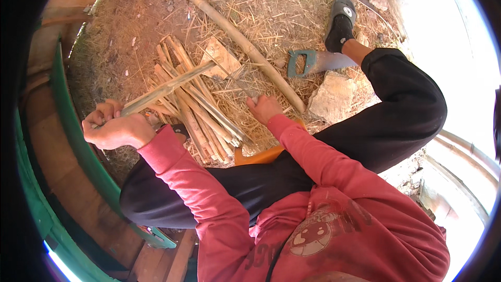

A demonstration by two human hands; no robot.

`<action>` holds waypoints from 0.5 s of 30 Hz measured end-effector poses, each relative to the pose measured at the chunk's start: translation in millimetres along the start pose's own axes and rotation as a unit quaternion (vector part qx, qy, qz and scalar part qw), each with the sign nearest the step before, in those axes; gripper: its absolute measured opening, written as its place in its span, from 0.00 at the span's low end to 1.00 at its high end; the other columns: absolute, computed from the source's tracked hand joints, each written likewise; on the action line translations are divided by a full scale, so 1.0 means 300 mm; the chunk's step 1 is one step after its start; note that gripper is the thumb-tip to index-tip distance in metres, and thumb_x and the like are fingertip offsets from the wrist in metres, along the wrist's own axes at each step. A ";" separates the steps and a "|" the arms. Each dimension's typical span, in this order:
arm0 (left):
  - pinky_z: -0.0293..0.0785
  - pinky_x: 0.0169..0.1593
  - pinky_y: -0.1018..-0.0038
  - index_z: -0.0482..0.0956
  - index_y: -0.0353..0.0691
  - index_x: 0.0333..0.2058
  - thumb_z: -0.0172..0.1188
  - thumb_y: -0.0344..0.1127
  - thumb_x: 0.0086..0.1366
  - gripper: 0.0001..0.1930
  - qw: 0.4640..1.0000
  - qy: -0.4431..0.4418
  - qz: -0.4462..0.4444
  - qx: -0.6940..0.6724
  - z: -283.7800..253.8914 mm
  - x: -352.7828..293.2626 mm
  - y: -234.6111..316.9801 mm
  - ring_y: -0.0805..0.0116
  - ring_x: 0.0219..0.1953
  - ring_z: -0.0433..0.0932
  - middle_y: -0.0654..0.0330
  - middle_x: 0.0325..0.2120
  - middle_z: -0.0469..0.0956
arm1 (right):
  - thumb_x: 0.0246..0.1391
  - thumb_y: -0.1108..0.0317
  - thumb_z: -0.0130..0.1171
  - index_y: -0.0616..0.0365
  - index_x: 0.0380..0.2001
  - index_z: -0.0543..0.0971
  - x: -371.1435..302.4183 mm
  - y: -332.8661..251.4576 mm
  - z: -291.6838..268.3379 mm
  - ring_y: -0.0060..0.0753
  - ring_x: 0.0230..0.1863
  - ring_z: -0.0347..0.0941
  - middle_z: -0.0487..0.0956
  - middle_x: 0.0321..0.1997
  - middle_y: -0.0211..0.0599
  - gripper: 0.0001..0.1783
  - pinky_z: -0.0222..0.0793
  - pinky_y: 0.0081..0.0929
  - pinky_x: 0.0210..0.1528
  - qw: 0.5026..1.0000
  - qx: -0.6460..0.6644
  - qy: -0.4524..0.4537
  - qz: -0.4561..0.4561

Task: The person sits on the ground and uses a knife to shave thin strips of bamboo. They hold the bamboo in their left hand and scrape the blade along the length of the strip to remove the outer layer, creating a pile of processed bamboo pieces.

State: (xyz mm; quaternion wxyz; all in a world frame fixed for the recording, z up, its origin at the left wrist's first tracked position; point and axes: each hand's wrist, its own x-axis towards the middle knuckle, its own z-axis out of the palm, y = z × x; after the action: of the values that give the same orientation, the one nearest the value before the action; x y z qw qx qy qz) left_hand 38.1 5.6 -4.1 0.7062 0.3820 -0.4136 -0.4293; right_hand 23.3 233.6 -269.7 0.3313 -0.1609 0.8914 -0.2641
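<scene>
Straw-strewn brown earth [122, 55] forms the ground, bounded along its right edge by a pale, sunlit wall [412, 13] and on the left by a curved green-rimmed wooden structure [81, 120]. Faded dark lettering and a round pale cartoon print mark the chest of the red long-sleeved sweatshirt [339, 224]; folds break up the letters. A small round white emblem sits on the grey sandal [343, 11] near the ground's upper right edge.

Glare washes out the far right side. An orange object [261, 155] is largely covered by the black trousers [396, 104], and the green-handled handsaw [305, 63] has its blade end hidden behind the leg.

Held above the ground's left half, the long, pale-brown split wooden stick [167, 89] is straight, narrow and rough-grained, slanting up to the right. The left hand [119, 126] has its fingers clenched around the lower end. The right hand [266, 108] grips a thin, dark, blade-like tool [239, 85], whose exact form is hard to make out. Below the stick lies a loose heap of split wooden strips [201, 115], beside a long round tan pole [235, 35].
</scene>
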 end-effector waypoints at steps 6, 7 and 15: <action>0.41 0.22 0.74 0.51 0.46 0.17 0.47 0.39 0.54 0.15 1.000 -0.009 0.010 0.006 0.004 -0.012 -0.013 0.72 0.15 0.49 0.64 0.12 0.50 | 0.60 0.39 0.46 0.66 0.37 0.82 -0.020 -0.083 -0.107 0.60 0.40 0.79 0.80 0.39 0.63 0.35 0.76 0.48 0.44 0.999 0.022 -0.031 0.032; 0.41 0.21 0.74 0.52 0.46 0.17 0.48 0.40 0.54 0.15 1.000 -0.010 0.010 0.006 0.002 -0.013 -0.013 0.73 0.15 0.49 0.64 0.12 0.50 | 0.60 0.39 0.46 0.66 0.38 0.82 -0.022 -0.099 -0.125 0.60 0.40 0.79 0.80 0.39 0.63 0.35 0.76 0.48 0.44 0.999 0.041 -0.029 0.015; 0.40 0.21 0.73 0.50 0.46 0.18 0.48 0.37 0.55 0.15 1.000 -0.024 -0.005 0.011 0.066 -0.047 0.004 0.73 0.15 0.50 0.65 0.13 0.51 | 0.58 0.41 0.51 0.67 0.32 0.82 -0.009 -0.014 -0.047 0.66 0.36 0.78 0.79 0.31 0.67 0.33 0.75 0.49 0.43 0.999 0.002 0.023 0.026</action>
State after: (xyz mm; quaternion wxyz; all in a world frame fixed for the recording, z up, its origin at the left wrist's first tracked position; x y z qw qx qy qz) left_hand 16.4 15.3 0.7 0.6897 0.3814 -0.4327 -0.4377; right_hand 16.2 236.5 -256.9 0.3177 -0.1309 0.9021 -0.2610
